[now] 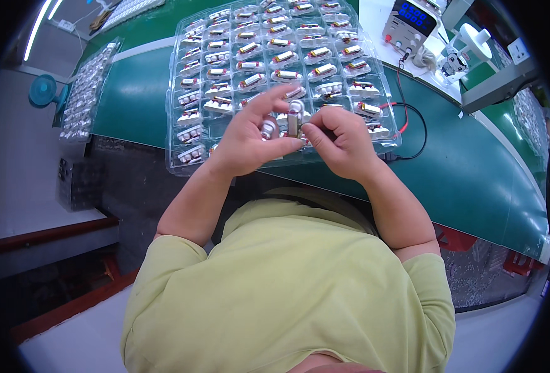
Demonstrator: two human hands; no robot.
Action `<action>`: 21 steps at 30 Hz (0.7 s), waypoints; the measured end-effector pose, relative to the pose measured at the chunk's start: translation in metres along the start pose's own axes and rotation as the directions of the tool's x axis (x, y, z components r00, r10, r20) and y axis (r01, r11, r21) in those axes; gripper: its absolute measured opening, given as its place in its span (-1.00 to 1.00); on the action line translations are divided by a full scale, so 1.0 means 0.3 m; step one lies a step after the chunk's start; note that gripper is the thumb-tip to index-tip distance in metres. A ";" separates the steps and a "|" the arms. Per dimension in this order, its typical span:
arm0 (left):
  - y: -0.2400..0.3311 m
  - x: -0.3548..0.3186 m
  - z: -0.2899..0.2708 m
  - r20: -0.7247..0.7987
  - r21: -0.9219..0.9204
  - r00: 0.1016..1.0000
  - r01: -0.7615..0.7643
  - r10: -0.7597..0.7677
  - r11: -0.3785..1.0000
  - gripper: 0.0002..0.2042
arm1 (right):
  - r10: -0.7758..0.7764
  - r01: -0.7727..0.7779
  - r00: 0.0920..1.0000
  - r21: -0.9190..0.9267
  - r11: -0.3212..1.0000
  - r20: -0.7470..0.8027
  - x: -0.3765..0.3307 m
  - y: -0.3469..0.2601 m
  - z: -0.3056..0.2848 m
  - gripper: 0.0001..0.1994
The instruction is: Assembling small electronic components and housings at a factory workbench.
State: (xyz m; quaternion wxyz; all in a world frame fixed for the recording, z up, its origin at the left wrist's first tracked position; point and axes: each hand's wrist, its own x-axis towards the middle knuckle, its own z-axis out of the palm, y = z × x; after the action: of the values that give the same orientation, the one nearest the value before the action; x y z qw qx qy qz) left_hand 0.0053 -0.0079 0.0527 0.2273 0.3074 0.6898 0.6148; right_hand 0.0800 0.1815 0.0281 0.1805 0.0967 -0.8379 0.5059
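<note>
Over the near part of a clear plastic tray (pixel 171 133), my two hands meet around a small electronic assembly (pixel 294 121) with a silvery cell-like block and a pale rounded top. My left hand (pixel 247 140) curves round its left side, thumb near the bottom and index finger stretched above. A second whitish, shiny rounded piece (pixel 267 129) sits inside that hand's curled fingers. From the right, my right hand (pixel 343 140) pinches the assembly's edge between thumb and index finger. The tray's pockets carry many similar assemblies (pixel 250 81), each with a silvery block and white rounded parts.
A bench power supply (pixel 410 23) stands at the back right, its red and black leads (pixel 423 127) running beside the tray. Right of it are a white stand (pixel 474 42) and a grey post (pixel 499 90). Another filled tray (pixel 88 93) and a teal fan (pixel 43 91) are left.
</note>
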 end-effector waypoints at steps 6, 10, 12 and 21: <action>-0.013 0.031 0.022 0.087 0.218 0.987 -0.153 0.137 0.964 -0.52 | 0.019 -0.019 1.000 -0.002 1.000 0.003 -0.003 -0.004 0.006 -0.85; -0.032 0.001 0.036 0.085 0.282 0.975 -0.221 0.205 0.934 -0.47 | 0.035 -0.043 0.994 0.078 0.996 0.105 -0.001 -0.009 -0.008 -0.83; -0.036 -0.002 0.027 0.040 0.210 0.984 -0.177 0.173 0.961 -0.47 | 0.044 -0.047 0.998 0.041 0.998 0.050 -0.003 -0.015 0.000 -0.83; -0.029 -0.001 0.038 0.017 0.232 0.978 -0.206 0.208 0.951 -0.50 | 0.039 -0.045 0.986 0.037 0.998 0.160 0.006 -0.011 -0.023 -0.84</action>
State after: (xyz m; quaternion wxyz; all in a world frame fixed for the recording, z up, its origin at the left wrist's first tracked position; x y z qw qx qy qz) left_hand 0.0121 -0.0005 0.0425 0.1214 0.4000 0.7220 0.5514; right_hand 0.0810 0.1860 0.0344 0.1001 0.1228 -0.8411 0.5172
